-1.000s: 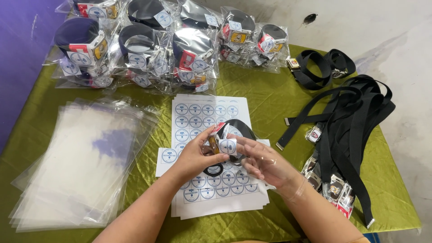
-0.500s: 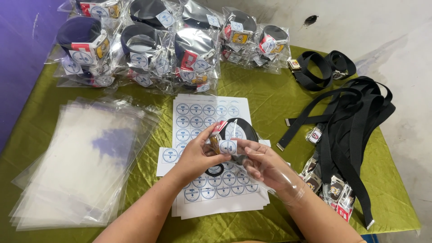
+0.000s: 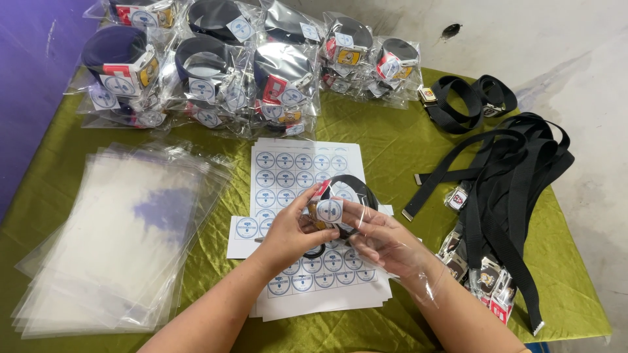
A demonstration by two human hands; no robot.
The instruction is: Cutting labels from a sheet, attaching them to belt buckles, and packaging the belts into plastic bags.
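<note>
Holding a rolled black belt (image 3: 356, 189) up in both hands, just above the sticker sheets (image 3: 288, 167), near the middle of the green bench (image 3: 392, 137). Left hand (image 3: 288, 232) grip: closed around the roll from the left side. Right hand (image 3: 383, 238) grip: fingers pinched narrow on the roll, with a clear bag (image 3: 425, 287) hanging loose over the wrist. Touching a round sticker (image 3: 329, 210) on the front of the roll.

Could go on crooked or wrinkly with one slip of a thumb on shiny plastic. Could spring open with a loose grip and drop onto the sheets. Could stick to a fingertip instead of the bag.

Cannot see the buckle behind the fingers. Cannot tell if all the way inside the bag or only partly. Too small to make out the little pictures on the stickers. Cut off at the top edge: the pile of packed belts (image 3: 216, 72). Cut off at the bottom edge: both arms.
</note>
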